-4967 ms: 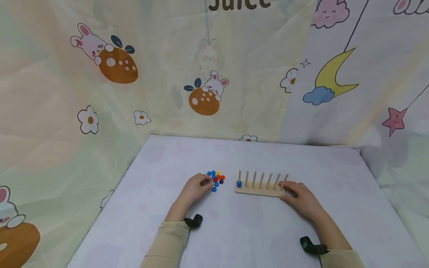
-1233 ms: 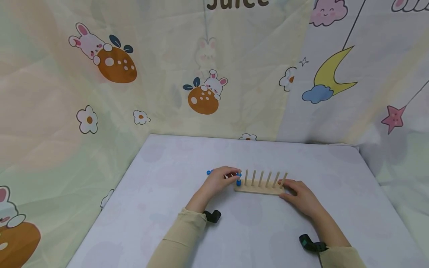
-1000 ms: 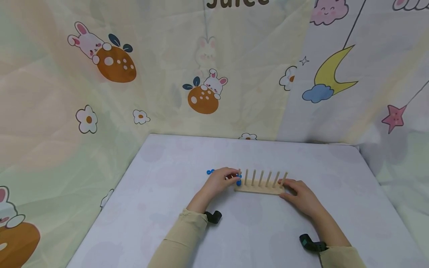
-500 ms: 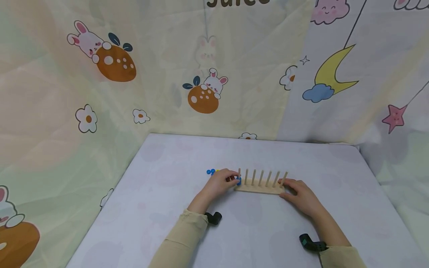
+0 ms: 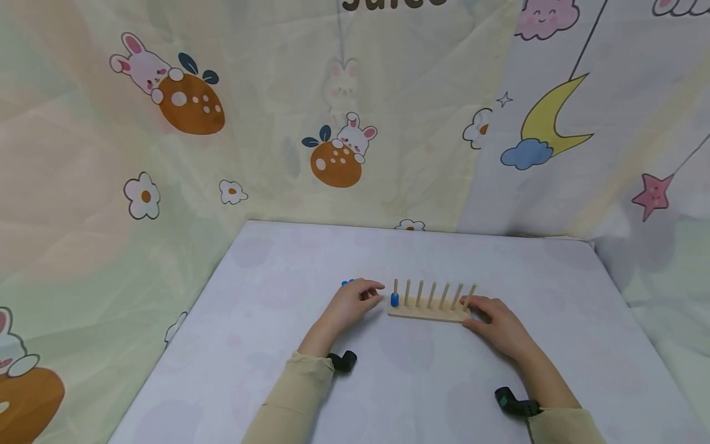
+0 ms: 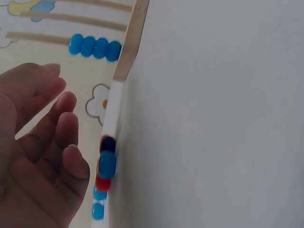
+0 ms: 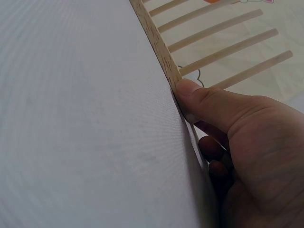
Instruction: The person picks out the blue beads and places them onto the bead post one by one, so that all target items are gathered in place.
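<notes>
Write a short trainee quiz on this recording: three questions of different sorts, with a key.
1. True or false: the grip of the left hand has a bead in it.

2. What is in the grip of the right hand?
A) a red bead
B) one end of the wooden rack
C) a yellow bead

3. In the left wrist view, how many blue beads are threaded on the end peg?

Key:
1. False; it holds nothing.
2. B
3. Four
</notes>
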